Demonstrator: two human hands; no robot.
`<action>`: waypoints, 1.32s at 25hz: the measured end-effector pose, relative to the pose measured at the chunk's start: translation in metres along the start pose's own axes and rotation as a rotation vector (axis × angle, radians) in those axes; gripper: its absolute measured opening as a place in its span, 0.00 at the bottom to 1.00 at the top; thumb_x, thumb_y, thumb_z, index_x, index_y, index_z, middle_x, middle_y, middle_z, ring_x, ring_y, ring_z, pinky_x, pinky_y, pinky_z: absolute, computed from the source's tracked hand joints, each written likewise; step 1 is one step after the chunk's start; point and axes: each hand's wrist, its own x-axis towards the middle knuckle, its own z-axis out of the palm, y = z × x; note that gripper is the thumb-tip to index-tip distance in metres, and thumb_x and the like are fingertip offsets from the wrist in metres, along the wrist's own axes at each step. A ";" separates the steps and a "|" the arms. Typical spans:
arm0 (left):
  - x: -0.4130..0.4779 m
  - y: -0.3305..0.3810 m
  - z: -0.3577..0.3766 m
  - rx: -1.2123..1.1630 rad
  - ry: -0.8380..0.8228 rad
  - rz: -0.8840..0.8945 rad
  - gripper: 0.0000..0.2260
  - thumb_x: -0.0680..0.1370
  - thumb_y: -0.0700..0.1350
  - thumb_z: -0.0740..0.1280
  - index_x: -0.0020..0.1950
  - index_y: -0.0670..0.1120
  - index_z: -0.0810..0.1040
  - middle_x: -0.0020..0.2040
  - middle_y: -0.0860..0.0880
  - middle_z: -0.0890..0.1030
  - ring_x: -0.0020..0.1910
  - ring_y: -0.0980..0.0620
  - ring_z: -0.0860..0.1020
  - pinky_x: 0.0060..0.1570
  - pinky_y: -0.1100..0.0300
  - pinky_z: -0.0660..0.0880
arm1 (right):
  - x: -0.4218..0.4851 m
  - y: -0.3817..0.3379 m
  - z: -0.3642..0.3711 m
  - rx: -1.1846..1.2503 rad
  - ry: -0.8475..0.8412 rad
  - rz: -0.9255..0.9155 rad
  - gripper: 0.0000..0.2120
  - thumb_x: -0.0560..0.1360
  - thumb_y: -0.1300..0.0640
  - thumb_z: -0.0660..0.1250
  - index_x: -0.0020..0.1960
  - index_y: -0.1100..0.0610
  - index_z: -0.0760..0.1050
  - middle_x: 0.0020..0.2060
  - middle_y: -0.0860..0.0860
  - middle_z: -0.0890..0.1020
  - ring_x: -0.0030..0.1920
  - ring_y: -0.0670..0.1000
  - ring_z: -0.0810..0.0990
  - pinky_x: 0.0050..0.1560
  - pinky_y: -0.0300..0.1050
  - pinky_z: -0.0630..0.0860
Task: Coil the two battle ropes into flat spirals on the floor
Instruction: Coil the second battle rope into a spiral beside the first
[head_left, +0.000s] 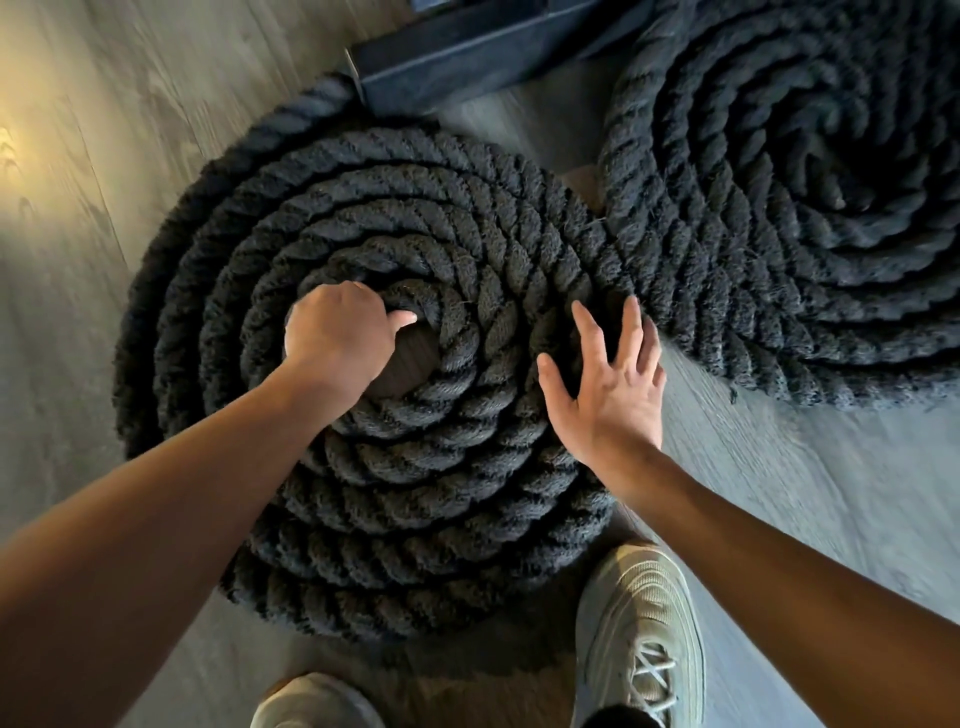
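Observation:
Two thick black twisted battle ropes lie coiled as flat spirals on the wooden floor. The left spiral (363, 218) fills the middle of the view; the right spiral (810, 208) lies at the upper right, and their outer turns touch. My left hand (337, 345) is curled at the left spiral's centre, fingers hooked over the innermost turn beside a small bare patch of floor. My right hand (608, 379) rests flat with fingers spread on the right side of the same spiral, holding nothing.
A dark metal base bar (467, 52) of some equipment lies on the floor behind the coils, with rope running up beside it. My two pale sneakers (639, 634) stand at the near edge of the left spiral. Wood floor (78, 234) surrounds everything.

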 end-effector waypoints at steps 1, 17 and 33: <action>0.002 -0.002 0.000 -0.021 -0.008 -0.011 0.30 0.81 0.67 0.54 0.43 0.39 0.73 0.31 0.46 0.66 0.38 0.44 0.72 0.34 0.53 0.69 | 0.000 0.002 0.000 0.004 0.000 0.000 0.33 0.79 0.30 0.45 0.80 0.41 0.46 0.81 0.55 0.41 0.79 0.61 0.45 0.76 0.62 0.56; -0.089 -0.147 0.077 -0.649 0.049 -0.723 0.23 0.83 0.59 0.59 0.78 0.59 0.65 0.77 0.39 0.62 0.73 0.30 0.63 0.72 0.35 0.61 | -0.017 0.017 0.016 0.358 0.266 0.174 0.26 0.84 0.52 0.53 0.81 0.57 0.55 0.66 0.59 0.67 0.67 0.62 0.63 0.70 0.62 0.63; -0.117 -0.121 0.064 -0.742 -0.006 -0.693 0.29 0.83 0.60 0.59 0.82 0.54 0.59 0.81 0.39 0.57 0.75 0.32 0.64 0.71 0.39 0.64 | 0.026 0.032 -0.007 0.260 0.175 0.109 0.26 0.84 0.50 0.53 0.80 0.50 0.55 0.69 0.57 0.64 0.69 0.61 0.63 0.69 0.60 0.65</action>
